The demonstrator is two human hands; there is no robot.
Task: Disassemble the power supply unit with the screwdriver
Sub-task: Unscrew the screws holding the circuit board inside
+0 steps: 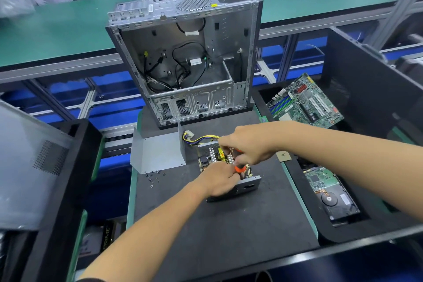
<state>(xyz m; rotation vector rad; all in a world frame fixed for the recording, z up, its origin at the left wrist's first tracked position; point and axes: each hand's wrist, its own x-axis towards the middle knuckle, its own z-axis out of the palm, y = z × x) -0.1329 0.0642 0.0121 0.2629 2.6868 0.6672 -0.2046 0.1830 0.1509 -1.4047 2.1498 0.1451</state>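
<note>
the power supply (229,167) lies open on the black tabletop (229,224), its long axis running away from the person, yellow and black wires (201,138) leaving its far end. the right hand (249,144) grips the orange screwdriver (240,168) over the circuit board, handle tilted toward the person. the left hand (219,181) holds the near end of the unit, just beneath the handle. left of the hands lie the grey metal cover (158,155) and loose screws (154,176); beyond stands an empty computer case (185,57).
</note>
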